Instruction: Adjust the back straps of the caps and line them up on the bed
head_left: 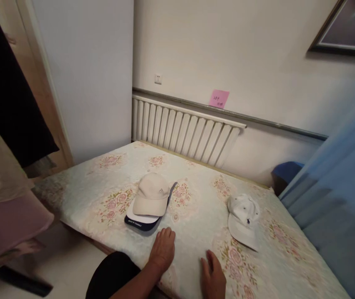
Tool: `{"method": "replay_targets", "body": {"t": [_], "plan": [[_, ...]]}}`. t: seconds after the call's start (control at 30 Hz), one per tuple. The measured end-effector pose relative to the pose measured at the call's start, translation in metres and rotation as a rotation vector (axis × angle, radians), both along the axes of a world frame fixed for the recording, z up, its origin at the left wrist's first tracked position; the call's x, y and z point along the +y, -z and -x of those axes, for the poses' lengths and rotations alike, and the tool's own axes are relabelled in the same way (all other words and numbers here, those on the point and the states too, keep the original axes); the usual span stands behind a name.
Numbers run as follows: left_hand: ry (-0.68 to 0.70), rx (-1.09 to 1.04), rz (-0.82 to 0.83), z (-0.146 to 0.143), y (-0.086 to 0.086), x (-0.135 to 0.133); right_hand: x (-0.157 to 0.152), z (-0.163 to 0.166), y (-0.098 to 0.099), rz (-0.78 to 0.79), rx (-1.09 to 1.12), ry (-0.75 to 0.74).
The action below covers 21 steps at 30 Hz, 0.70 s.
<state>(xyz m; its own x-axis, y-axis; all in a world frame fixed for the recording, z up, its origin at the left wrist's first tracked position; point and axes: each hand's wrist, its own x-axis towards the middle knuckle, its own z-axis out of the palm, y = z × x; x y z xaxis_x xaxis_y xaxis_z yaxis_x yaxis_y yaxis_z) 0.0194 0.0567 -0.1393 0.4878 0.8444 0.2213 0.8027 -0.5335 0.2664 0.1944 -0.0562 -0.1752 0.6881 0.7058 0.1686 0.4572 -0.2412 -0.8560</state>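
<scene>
Over the near part of the bed (190, 238), we have our two hands. Our right hand (214, 275) is lowest in view, and its grip is spread, with the thumb and the forefinger standing apart. Our left hand (163, 249) has its back turned upward and the fingers side by side; the underside is hidden, so we cannot tell if this grip is spread or pressed together. Just beyond it we see the beige cap (151, 197), which lies on top of a second cap (142, 223) with a white and dark blue brim. To the right on the bed, well apart from this pair, we find the white cap (244, 221), its brim toward us. Behind, there is a white radiator (177, 128), and above it a pink note (219, 99) on the wall (227, 50)
</scene>
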Motion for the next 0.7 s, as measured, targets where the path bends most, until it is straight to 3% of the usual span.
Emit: {"method": "replay_targets", "body": {"t": [0.27,0.47,0.6,0.7], "plan": [[0.005,-0.059,-0.013,0.002,0.006,-0.001,0.001,0.021,0.01,-0.108,-0.232,-0.088],[0.049,-0.087,0.02,0.01,0.005,-0.004,0.0,0.024,0.009,-0.13,-0.277,-0.127],[0.104,-0.078,0.038,0.017,0.005,-0.005,0.001,0.021,0.005,-0.082,-0.237,-0.09],[0.11,-0.073,0.044,0.019,0.004,-0.007,0.012,0.02,-0.011,0.005,-0.057,-0.009]]}}
